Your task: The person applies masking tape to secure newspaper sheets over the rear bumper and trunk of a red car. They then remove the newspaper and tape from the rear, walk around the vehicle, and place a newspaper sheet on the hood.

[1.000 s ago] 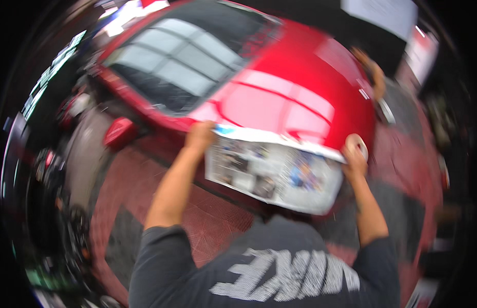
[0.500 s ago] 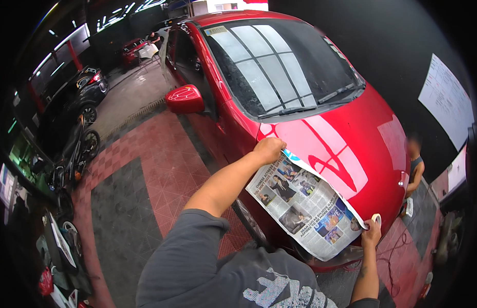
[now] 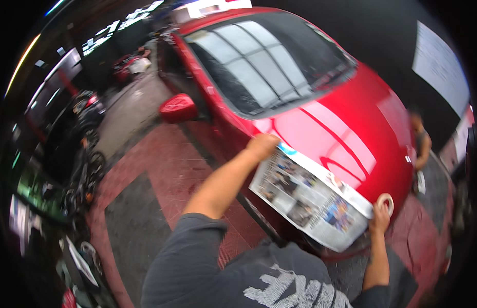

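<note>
A printed newspaper sheet [image 3: 305, 192] is stretched between my two hands over the front of a red car [image 3: 346, 123]. Its upper left corner is pinched in my left hand [image 3: 263, 148], close to the edge of the bonnet. My right hand [image 3: 380, 218] grips the opposite corner, and a roll of cream masking tape [image 3: 386, 201] sits at its fingers. The sheet hangs down toward me and hides part of the car's front. Motion blurs the picture, so whether the sheet's far edge touches the paint I cannot tell.
The car's red side mirror [image 3: 179, 108] juts out at left. Parked motorcycles [image 3: 84, 179] line the left side. Another person [image 3: 422, 143] stands beyond the car's right front. A large white paper sheet [image 3: 440, 66] hangs on the dark wall. Red and grey tiles [image 3: 146, 200] cover the floor.
My right hand has moved right and slightly up with its corner and the tape roll. My left hand has shifted slightly left. The newspaper's lower edge is higher, and the view has tilted.
</note>
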A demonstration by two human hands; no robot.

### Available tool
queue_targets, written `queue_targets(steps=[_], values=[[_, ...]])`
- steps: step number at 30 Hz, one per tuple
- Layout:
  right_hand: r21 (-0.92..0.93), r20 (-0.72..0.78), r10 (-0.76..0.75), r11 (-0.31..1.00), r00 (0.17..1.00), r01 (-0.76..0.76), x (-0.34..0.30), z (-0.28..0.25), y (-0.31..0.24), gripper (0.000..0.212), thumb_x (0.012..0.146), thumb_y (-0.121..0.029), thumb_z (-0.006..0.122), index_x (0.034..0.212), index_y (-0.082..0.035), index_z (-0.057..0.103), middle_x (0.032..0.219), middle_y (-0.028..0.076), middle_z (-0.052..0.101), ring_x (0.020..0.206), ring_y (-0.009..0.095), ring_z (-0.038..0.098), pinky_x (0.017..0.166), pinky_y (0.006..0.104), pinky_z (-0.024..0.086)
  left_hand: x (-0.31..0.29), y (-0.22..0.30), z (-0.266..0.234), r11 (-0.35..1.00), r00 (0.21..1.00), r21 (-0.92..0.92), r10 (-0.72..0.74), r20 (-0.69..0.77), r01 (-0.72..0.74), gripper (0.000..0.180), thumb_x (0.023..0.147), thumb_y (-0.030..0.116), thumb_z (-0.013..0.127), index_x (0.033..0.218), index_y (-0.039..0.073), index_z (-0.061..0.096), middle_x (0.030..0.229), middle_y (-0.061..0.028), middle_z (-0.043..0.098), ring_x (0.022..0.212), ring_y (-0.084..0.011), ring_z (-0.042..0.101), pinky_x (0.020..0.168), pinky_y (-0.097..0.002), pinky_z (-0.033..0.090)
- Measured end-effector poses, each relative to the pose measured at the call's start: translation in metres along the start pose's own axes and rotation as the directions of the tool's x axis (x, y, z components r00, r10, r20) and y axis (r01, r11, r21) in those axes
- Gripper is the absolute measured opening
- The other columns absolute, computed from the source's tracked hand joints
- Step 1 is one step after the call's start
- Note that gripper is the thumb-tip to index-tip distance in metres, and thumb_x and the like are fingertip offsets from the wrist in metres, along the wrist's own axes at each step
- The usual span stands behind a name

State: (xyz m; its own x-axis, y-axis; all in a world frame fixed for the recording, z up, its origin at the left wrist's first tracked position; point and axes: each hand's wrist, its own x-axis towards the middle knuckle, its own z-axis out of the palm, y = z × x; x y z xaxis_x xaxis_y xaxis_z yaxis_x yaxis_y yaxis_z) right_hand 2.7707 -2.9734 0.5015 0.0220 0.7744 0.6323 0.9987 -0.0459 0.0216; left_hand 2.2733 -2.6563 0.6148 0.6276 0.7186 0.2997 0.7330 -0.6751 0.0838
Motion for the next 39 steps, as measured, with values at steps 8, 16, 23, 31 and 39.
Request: queue_targets(steps=[8, 16, 23, 31, 39], values=[[-0.039, 0.082, 0.101, 0.994, 0.991, -0.098, 0.014, 0.009, -0.014, 0.006, 0.078, -0.002, 0.066, 0.081, -0.007, 0.065, 0.085, 0.011, 0.059, 0.087, 0.033, 0.06, 0.069, 0.0477, 0.051, -0.021, 0.003, -0.003, 0.999, 0.997, -0.004, 0.054, -0.058, -0.054, 0.014, 0.081, 0.002, 0.058, 0.086, 0.006, 0.071, 0.091, -0.0142, 0.073, 0.092, -0.035, 0.072, 0.082, -0.0474, 0.058], [0.011, 0.082, 0.246, 0.969, 0.966, -0.247, 0.011, -0.008, -0.022, 0.016, 0.074, 0.004, 0.066, 0.085, -0.006, 0.072, 0.087, 0.009, 0.062, 0.092, 0.033, 0.06, 0.075, 0.0467, 0.053, -0.025, 0.01, 0.002, 0.996, 0.991, 0.008, 0.088, -0.1, -0.087, 0.013, 0.082, 0.0, 0.057, 0.087, 0.005, 0.068, 0.093, -0.0138, 0.073, 0.096, -0.0336, 0.07, 0.082, -0.0462, 0.058], [0.007, 0.085, 0.259, 0.965, 0.962, -0.26, 0.004, -0.008, -0.026, 0.023, 0.07, 0.007, 0.067, 0.088, -0.006, 0.071, 0.089, 0.009, 0.061, 0.093, 0.033, 0.06, 0.077, 0.0471, 0.054, -0.024, 0.011, 0.006, 0.996, 0.989, 0.026, 0.088, -0.118, -0.085, 0.012, 0.083, 0.002, 0.057, 0.088, 0.006, 0.067, 0.093, -0.0118, 0.072, 0.096, -0.0322, 0.071, 0.082, -0.0441, 0.059], [-0.023, 0.107, 0.246, 0.969, 0.963, -0.245, 0.004, -0.002, -0.03, 0.029, 0.07, 0.007, 0.066, 0.094, -0.008, 0.07, 0.093, 0.01, 0.061, 0.095, 0.034, 0.06, 0.077, 0.0472, 0.054, -0.029, 0.003, 0.006, 0.994, 0.993, 0.046, 0.1, -0.068, -0.097, 0.015, 0.085, 0.003, 0.056, 0.093, 0.006, 0.067, 0.1, -0.0113, 0.072, 0.103, -0.0316, 0.069, 0.087, -0.0427, 0.058], [-0.006, 0.064, 0.212, 0.977, 0.975, -0.212, -0.009, -0.006, -0.013, 0.037, 0.073, 0.005, 0.064, 0.105, -0.012, 0.073, 0.094, 0.011, 0.063, 0.096, 0.035, 0.061, 0.08, 0.0489, 0.053, -0.019, 0.008, 0.011, 0.991, 0.985, 0.012, 0.132, -0.114, -0.131, 0.019, 0.084, 0.003, 0.056, 0.098, 0.005, 0.07, 0.102, -0.0134, 0.073, 0.103, -0.0329, 0.069, 0.089, -0.0452, 0.057]])
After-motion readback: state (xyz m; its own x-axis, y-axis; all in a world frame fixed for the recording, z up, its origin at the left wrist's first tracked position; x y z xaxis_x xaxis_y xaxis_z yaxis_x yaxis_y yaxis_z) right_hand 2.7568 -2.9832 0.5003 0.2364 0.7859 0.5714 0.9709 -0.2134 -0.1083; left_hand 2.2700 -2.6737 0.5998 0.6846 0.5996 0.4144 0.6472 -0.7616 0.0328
